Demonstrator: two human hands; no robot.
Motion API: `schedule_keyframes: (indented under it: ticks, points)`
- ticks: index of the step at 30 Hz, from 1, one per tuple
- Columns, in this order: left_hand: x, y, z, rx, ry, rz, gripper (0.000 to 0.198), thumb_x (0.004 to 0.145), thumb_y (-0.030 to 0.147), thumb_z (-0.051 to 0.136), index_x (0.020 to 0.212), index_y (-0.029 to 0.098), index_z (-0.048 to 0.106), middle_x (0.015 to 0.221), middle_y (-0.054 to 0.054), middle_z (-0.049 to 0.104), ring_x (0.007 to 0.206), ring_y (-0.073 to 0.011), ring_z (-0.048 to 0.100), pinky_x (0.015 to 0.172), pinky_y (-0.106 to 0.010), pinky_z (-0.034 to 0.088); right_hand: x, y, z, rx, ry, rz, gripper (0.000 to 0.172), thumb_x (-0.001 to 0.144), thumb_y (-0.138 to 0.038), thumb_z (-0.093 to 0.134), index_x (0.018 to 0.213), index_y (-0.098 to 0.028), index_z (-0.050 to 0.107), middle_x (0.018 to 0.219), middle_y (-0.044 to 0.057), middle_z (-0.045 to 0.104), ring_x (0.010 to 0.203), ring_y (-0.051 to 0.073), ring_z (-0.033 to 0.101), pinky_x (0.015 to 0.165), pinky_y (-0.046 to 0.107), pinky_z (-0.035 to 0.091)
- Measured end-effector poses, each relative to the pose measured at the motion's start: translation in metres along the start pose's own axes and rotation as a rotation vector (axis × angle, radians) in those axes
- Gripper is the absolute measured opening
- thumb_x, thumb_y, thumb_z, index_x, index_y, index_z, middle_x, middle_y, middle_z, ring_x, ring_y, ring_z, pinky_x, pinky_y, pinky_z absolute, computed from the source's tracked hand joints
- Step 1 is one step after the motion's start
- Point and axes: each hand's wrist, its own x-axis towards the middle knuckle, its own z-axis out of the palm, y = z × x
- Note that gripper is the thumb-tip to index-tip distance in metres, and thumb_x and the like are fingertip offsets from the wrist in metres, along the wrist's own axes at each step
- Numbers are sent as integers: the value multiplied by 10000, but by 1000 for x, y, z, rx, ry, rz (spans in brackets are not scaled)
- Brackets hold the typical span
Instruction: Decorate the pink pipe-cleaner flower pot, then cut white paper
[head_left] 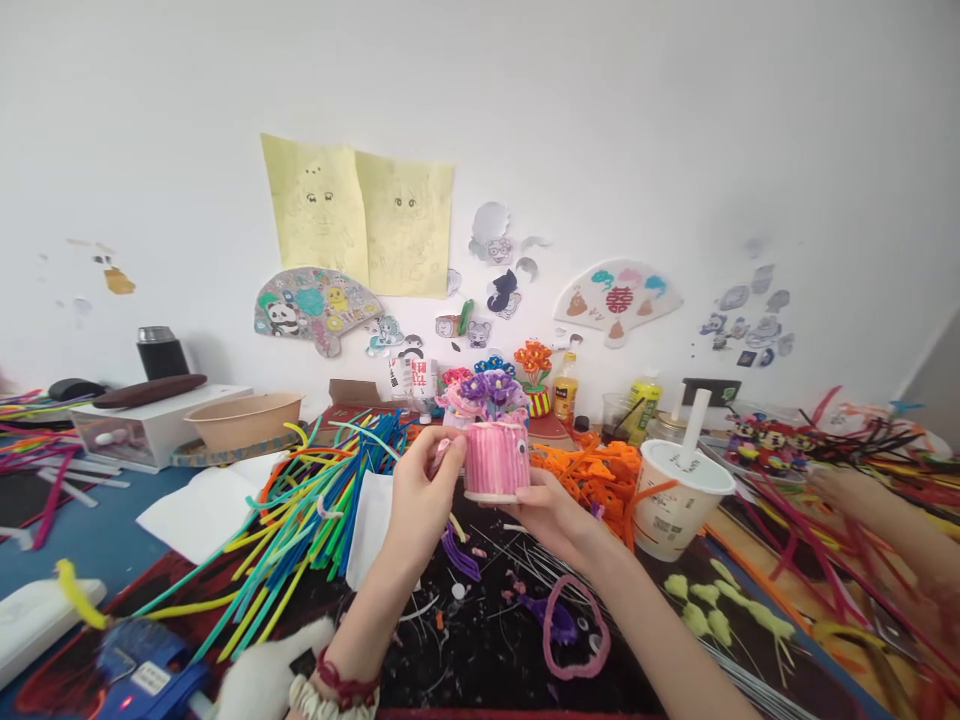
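In front of me is a small round pot (495, 463) wrapped in pink pipe cleaners, with a googly eye (522, 448) on its right side. Purple pipe-cleaner flowers (491, 390) appear at its top. My right hand (559, 515) grips the pot from the lower right, fingers at its base. On the other side, my left hand (427, 475) is closed in a pinch on a small pink fuzzy piece (442, 452) close to the pot's wall. Below lie a pink pipe-cleaner loop (550, 635) and purple pipe-cleaner strips (459, 555) on the dark mat.
Bundled green, blue and yellow pipe cleaners (300, 540) lie left. A blue glue gun (146, 670) sits front left. Orange pipe-cleaner pieces (600, 475) and a lidded cup with straw (667, 520) stand right. Another person's arm (877, 525) reaches in at far right.
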Motion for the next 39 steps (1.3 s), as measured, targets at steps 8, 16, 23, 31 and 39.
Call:
schedule_keyframes:
  ticks: [8,16,23,31,39]
  points:
    - [1,-7,0,75,15,-37,173,782,359,590,850,202,619,717,19,624,649,-151,529,610,-248,386,6,11,-2,-80,204,-67,526,560,-335,842,1042,-197,684,1090,90,740,1075,315,656,994,471,452]
    - [3,-26,0,241,-145,-125,63,731,193,601,758,176,656,661,13,649,600,-145,567,587,-259,388,13,14,-12,-190,437,-138,615,531,-325,859,1079,-195,612,1131,109,719,1059,315,670,968,481,491]
    - [-2,-21,8,242,-174,-64,119,774,300,594,800,192,636,580,47,551,547,-142,506,550,-245,344,14,17,-15,-253,474,-173,669,519,-322,871,1102,-203,564,1149,122,700,1067,319,667,938,485,521]
    - [-4,-13,9,228,-111,34,410,786,434,639,1110,190,579,589,81,469,571,-146,482,590,-253,353,14,24,-11,-258,354,-209,709,507,-285,887,1107,-219,514,1174,134,680,1108,326,646,918,453,537]
    - [-4,-16,8,251,-127,49,384,792,445,643,1086,200,603,577,80,448,573,-147,467,590,-255,336,13,25,-12,-278,340,-237,720,527,-255,887,1122,-232,483,1216,134,651,1153,320,618,962,448,504]
